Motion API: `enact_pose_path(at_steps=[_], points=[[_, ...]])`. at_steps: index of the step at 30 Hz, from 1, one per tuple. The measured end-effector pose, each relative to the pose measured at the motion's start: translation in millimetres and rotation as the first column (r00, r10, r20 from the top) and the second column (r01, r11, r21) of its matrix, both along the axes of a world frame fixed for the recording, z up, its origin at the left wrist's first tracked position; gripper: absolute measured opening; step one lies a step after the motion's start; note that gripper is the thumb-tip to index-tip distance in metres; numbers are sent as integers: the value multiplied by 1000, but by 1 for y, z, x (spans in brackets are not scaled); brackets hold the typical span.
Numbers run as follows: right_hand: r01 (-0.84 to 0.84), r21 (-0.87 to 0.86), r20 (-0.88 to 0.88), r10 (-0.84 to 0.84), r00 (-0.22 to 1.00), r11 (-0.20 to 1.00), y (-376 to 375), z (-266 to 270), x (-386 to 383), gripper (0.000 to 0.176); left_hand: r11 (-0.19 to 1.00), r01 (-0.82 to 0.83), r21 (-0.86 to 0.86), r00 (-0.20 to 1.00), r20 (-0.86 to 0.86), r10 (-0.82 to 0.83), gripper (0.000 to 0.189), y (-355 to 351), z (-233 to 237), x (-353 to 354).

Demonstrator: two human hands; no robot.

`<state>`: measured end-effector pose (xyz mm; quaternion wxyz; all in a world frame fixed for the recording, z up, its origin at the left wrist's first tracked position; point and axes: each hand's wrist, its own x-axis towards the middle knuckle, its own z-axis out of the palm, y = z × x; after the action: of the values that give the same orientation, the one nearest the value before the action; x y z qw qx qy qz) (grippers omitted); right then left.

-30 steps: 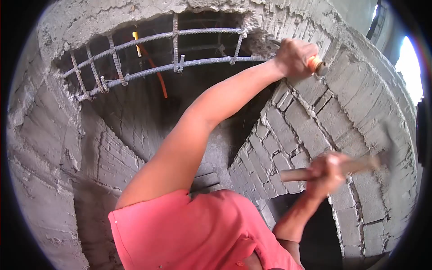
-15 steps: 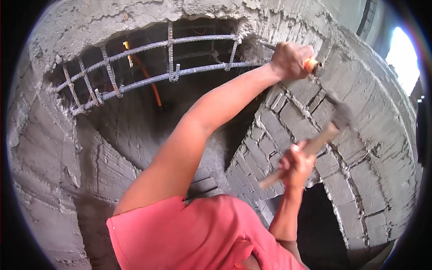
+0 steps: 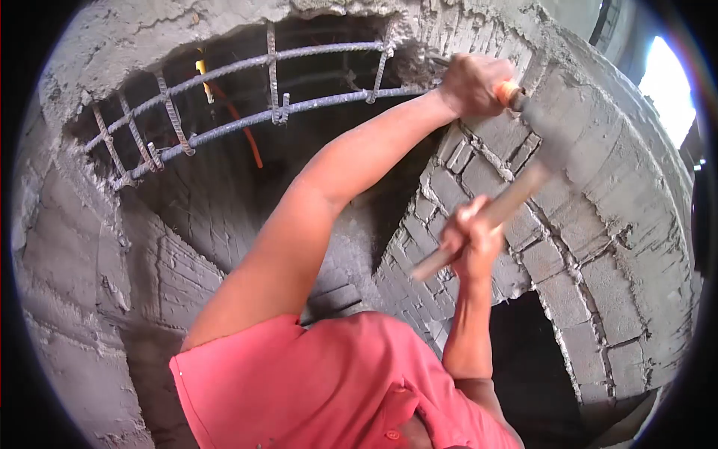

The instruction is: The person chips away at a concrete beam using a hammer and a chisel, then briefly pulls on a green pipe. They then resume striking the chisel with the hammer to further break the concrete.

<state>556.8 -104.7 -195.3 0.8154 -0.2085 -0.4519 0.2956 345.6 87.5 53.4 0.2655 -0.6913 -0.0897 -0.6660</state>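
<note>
My left hand [image 3: 475, 84] is wrapped round the orange handle of a chisel [image 3: 510, 94], whose thin shaft points left at the broken concrete edge [image 3: 407, 63] beside the rebar. My right hand [image 3: 473, 236] grips the wooden handle of a hammer [image 3: 516, 196]. The hammer's head, blurred by motion, is close to the butt of the chisel handle; whether they touch is unclear. The chisel's tip is hard to make out against the rough concrete.
Exposed rebar [image 3: 247, 116] spans a dark opening at the upper left, with an orange tube [image 3: 250, 138] hanging behind it. A brick wall [image 3: 568, 299] with rough mortar lies at the right. A dark gap [image 3: 527, 359] is below my right forearm.
The hammer and my right hand have moved up and left, bringing the hammer head nearer the chisel's butt. My left hand still holds the chisel; the whole view has shifted slightly.
</note>
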Motion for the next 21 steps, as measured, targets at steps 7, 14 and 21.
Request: enact_pose_path(at_steps=[7, 14, 21], points=[[206, 337, -16, -213, 977, 919, -105, 207, 45, 15, 999, -32, 20, 999, -17, 32, 25, -3, -6, -3], [669, 574, -257, -672, 694, 472, -83, 200, 51, 23, 996, -61, -66, 998, 1, 61, 26, 5, 0, 2], [-41, -230, 171, 82, 982, 972, -44, 128, -48, 19, 999, -49, -13, 997, -52, 49, 23, 5, -11, -3]])
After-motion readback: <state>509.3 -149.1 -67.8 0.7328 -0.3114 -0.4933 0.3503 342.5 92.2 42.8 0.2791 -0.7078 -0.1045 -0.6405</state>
